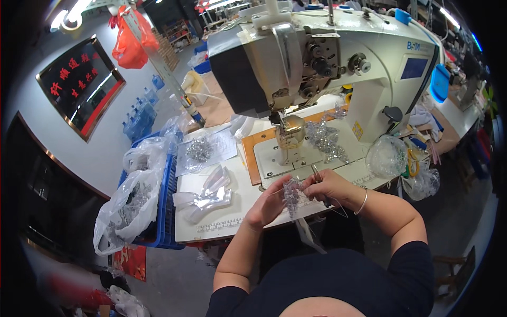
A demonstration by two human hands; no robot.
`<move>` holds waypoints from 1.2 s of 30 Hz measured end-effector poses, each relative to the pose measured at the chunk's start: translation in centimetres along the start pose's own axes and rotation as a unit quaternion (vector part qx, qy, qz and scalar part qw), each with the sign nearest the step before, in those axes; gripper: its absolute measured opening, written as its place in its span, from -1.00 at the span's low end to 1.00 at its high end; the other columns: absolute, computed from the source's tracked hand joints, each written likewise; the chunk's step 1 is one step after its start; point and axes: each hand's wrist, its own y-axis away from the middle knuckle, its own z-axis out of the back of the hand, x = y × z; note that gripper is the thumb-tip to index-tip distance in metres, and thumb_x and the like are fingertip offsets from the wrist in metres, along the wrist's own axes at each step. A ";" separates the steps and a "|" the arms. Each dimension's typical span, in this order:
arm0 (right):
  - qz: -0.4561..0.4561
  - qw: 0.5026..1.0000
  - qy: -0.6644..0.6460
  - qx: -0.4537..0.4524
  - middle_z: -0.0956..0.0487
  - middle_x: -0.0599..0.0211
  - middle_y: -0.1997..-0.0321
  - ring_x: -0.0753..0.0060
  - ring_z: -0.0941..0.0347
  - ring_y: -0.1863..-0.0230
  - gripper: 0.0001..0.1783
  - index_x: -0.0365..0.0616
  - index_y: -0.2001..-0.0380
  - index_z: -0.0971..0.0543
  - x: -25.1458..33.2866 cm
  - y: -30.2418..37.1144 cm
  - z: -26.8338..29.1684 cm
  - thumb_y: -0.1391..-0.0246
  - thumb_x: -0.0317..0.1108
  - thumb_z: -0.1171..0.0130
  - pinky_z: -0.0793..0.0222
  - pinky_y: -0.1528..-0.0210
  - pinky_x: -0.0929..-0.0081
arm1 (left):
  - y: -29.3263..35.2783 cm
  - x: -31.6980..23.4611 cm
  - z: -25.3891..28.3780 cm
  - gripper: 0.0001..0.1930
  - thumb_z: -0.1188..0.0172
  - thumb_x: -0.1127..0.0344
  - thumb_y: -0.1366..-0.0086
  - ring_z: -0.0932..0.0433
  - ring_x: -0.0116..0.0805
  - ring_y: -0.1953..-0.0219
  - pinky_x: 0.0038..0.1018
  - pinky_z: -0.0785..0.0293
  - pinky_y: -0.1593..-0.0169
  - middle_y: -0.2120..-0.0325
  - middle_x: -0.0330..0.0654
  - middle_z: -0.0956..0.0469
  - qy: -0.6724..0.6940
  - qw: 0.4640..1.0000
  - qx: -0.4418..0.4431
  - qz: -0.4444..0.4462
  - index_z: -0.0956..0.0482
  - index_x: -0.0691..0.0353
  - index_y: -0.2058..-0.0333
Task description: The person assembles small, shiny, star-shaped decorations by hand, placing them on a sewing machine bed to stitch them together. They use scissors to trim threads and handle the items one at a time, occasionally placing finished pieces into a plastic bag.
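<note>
At the front edge of the sewing machine table, my left hand (268,205) is closed on a silver, glittering beaded trim (291,196). A clear strip (309,236) hangs below it toward my lap. My right hand (332,187) is closed beside the trim, its fingertips close to the trim's right side. A slim metal tool (317,172) sticks up out of the right hand; its exact kind is partly hidden by the fingers. A thin thread (338,211) loops below that hand. Both hands are in front of the sewing machine's needle area (290,132).
More silver trims (327,140) lie right of the needle post, with another pile (198,150) at left. Folded clear strips (208,195) rest on the table. A blue crate (166,211) with plastic bags stands left. A clear round container (387,156) and yellow-handled scissors (413,162) are at right.
</note>
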 end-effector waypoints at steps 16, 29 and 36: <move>0.052 0.996 0.004 -0.071 -0.53 0.35 0.54 0.61 -0.42 0.56 -0.84 -0.26 0.44 -0.55 0.2 -2.8 0.8 0.19 -0.50 -0.27 -0.22 0.58 0.70 | -2.8 0.1 2.0 -0.69 -0.19 0.53 -0.16 -0.53 -0.40 0.19 -0.50 -0.47 0.09 0.20 -0.11 -0.54 -0.113 0.960 -0.256 0.034 -0.40 0.32 0.10; 0.152 0.986 0.007 -0.064 -0.55 0.33 0.47 0.57 -0.46 0.49 -0.81 -0.29 0.38 -0.55 0.5 -4.5 1.1 0.15 -0.52 -0.29 -0.32 0.46 0.68 | -4.5 -2.2 2.5 -0.72 -0.18 0.57 -0.14 -0.56 -0.32 0.19 -0.35 -0.55 0.08 0.20 -0.05 -0.54 -0.045 0.967 -0.248 0.037 -0.44 0.32 0.14; 0.100 0.986 -0.126 -0.047 -0.52 0.28 0.46 0.50 -0.45 0.48 -0.81 -0.33 0.33 -0.51 4.1 -5.3 1.0 0.09 -0.57 -0.22 -0.32 0.48 0.66 | -7.9 -6.0 1.5 -0.69 -0.22 0.51 -0.13 -0.58 -0.36 0.29 -0.45 -0.57 0.19 0.28 -0.08 -0.55 -0.099 0.942 -0.316 0.050 -0.42 0.41 0.13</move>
